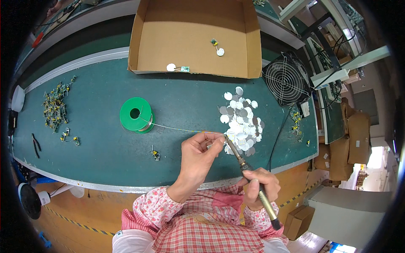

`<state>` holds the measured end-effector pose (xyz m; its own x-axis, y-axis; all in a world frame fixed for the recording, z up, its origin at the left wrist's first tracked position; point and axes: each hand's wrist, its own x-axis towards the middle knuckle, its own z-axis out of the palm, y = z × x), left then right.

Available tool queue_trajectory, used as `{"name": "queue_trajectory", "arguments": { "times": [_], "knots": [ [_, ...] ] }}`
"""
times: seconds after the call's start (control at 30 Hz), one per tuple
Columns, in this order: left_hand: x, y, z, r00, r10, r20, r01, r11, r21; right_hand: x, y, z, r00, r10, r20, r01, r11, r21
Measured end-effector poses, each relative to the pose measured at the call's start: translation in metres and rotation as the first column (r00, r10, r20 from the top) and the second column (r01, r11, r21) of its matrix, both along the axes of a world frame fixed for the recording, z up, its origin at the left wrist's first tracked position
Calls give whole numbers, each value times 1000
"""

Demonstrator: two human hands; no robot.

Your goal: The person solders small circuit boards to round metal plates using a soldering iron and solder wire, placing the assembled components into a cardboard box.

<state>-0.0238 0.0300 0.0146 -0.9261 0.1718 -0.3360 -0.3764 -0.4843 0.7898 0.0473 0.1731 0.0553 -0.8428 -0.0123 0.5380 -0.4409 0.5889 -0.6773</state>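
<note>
My left hand (197, 152) pinches the end of a thin solder wire (177, 129) that runs back to a green spool (134, 115) standing on the bench. In my right hand (262, 186) is a soldering iron (241, 162), its tip touching or nearly touching the wire at my left fingertips. A small part may sit between those fingers, but it is too hidden to name. Just beyond the tip lies a heap of round silvery-white discs (241, 122). One small circuit board (156, 154) with a yellow component lies left of my left hand.
An open cardboard box (192, 44) at the back holds two disc-and-board assemblies. Black fan (287, 79) with a wire guard stands back right, a black cable (275, 147) below it. Circuit boards are piled left (55, 107) and right (296, 122). Pliers (36, 145) lie far left.
</note>
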Motion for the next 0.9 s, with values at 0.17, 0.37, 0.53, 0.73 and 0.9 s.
{"name": "queue_trajectory", "arguments": {
  "times": [0.17, 0.37, 0.53, 0.73, 0.9],
  "knots": [
    [1, 0, -5, 1000, -11, 28, 11, 1000, -6, 6, -2, -7, 1000, 24, -7, -23, 980, 199],
    [4, -5, -8, 999, -27, 32, 27, 1000, 1, 8, -6, -20, 981, -167, -102, 146, 971, -188],
    [9, -3, -5, 998, -28, 54, 24, 997, 72, -5, -18, -28, 939, -284, 192, 322, 923, -210],
    [18, -5, 0, 972, -209, -105, 204, 977, -60, -18, -19, -29, 931, -147, 333, 290, 853, -434],
    [9, -10, -2, 915, -403, -27, 404, 915, 11, -19, -8, -31, 943, -116, 311, 254, 855, -452]
  ]
}}
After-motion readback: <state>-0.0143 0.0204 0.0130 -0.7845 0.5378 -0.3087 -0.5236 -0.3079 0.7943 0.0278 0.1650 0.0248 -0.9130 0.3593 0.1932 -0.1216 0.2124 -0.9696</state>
